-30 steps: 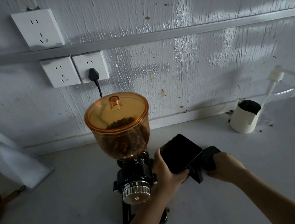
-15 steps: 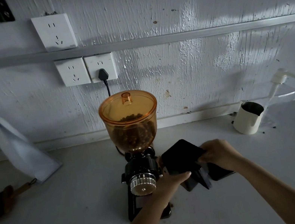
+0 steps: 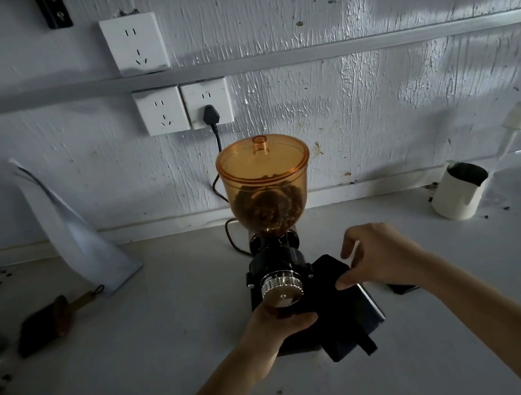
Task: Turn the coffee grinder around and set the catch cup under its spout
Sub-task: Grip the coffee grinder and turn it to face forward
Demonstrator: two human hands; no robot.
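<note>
A black coffee grinder with an amber transparent bean hopper half full of dark beans stands on the pale grey table, near the white textured wall, its ribbed metal dial facing the camera. The left hand lies low against the grinder's front just under the dial, fingers curled around the black base in a closed grip. The black square-sided plastic catch cup sits tilted just to the right of the grinder, touching its base, with a flat black handle sticking out toward the camera. The right hand rests on the cup's upper edge, thumb and forefinger pinching the rim in a narrow grip while the other fingers are spread above it. A black power cord runs from the grinder's back up to a white wall socket. On the left a white paper bag leans against the wall, with a dark wooden-handled brush lying before it. On the right stand a cream-coloured pitcher and a clear pump bottle.
</note>
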